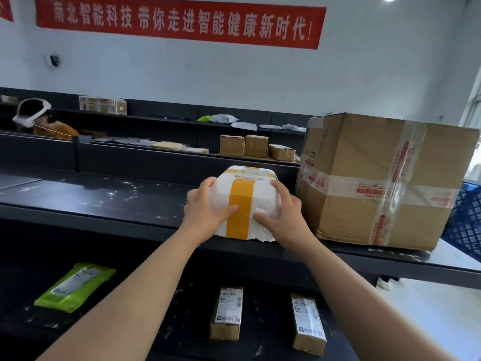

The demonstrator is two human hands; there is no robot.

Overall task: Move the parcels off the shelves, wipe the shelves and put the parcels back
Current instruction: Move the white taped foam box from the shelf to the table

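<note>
we have our left hand [201, 212] and right hand [282, 217] with fingers curled around the white parcel [244, 204] at the dusty top shelf's [104, 201] front edge, seemingly light, soft-wrapped, best gripped by its sides.

- Upper shelf [104, 196], dark and white-speckled: white parcel [244, 204] at its front edge, large taped carton [364, 178] just beside.
- Lower shelf [156, 321]: green pouch [74, 286], two small brown boxes [227, 312] [308, 324], apart.

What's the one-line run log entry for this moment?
left grip: holds white parcel | right grip: holds same parcel | parcel: at upper shelf front edge, beside large carton | shelf: dusty
</note>
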